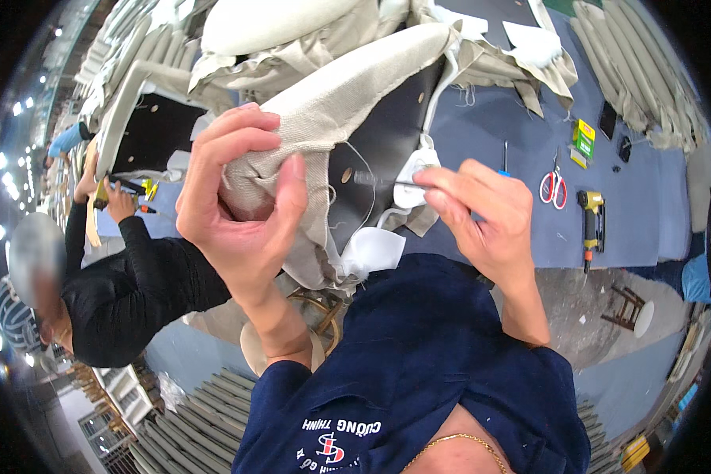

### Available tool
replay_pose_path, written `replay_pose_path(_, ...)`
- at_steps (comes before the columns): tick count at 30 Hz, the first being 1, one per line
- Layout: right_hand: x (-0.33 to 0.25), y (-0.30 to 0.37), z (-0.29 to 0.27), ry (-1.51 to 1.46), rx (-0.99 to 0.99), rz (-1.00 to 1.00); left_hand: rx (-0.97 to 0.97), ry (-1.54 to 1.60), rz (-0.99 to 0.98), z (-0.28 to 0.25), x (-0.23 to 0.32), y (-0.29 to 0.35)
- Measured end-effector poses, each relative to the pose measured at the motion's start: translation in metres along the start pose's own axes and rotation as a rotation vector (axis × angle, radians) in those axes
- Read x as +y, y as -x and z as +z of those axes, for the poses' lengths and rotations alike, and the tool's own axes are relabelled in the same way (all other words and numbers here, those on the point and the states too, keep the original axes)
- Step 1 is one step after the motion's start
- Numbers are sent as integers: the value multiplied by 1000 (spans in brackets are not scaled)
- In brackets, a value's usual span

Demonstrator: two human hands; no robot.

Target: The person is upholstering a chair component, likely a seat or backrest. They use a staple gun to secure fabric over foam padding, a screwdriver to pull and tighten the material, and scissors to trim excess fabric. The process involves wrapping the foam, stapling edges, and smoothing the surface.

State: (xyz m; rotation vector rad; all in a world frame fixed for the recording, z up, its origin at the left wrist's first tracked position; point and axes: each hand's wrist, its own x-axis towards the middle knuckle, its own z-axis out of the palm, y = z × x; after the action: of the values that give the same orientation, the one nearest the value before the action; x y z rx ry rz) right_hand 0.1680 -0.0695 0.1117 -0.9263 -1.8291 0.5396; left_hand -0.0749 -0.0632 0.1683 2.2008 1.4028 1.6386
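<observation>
In front of me a beige fabric-covered cushion panel (324, 95) stands tilted, its dark backing board (387, 130) facing right. My left hand (241, 186) is closed on a fold of the beige fabric at the panel's near corner, thumb against fingers. My right hand (482, 209), fingers pinched, holds a thin dark rod-like tool (403, 183) pointing left across the board. The tool's far end is blurred, so its exact kind cannot be made out. A loose thread hangs from the fabric edge, and white lining pieces (374, 251) dangle below.
On the blue-grey table (482, 142) at right lie red-handled scissors (554, 188), a yellow-black air stapler (591, 225), a yellow-green box (583, 142) and a phone (607, 120). More beige upholstered panels (640, 63) are stacked behind. At left, another person (134, 292) holds a similar stapler.
</observation>
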Motion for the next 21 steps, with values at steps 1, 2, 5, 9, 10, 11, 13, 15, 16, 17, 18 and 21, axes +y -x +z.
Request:
replay_pose_path(1,-3,-6,4,-5,10,8,26,-21,7,-2,0,2)
replay_pose_path(2,-6,-11,9,-6,19,23,87,-64,-14,-2,4,5)
replay_pose_path(5,-6,-14,20,18,17,34,92,-112,-72,-15,4,13)
replay_pose_path(9,1,-11,32,53,-61,12,-42,-363,-81,-21,16,16)
replay_pose_path(10,3,-8,36,41,-75,11,-13,-421,-65,-15,17,16)
replay_pose_path(11,4,-4,40,26,-90,15,10,-480,-52,-11,19,18)
replay_pose_path(13,5,-5,50,-1,-44,13,55,-483,22,-11,8,21)
replay_pose_path(15,3,-4,56,-23,-19,21,81,-479,108,-14,-1,22)
replay_pose_path(16,2,-2,58,-34,-18,33,90,-440,105,-15,-4,25)
replay_pose_path(17,1,-2,60,-46,-13,42,97,-416,104,-15,-5,26)
replay_pose_path(18,0,-3,62,-48,-7,30,103,-393,104,-15,-6,26)
replay_pose_path(21,-3,-8,64,-36,-5,3,104,-351,106,-14,-4,28)
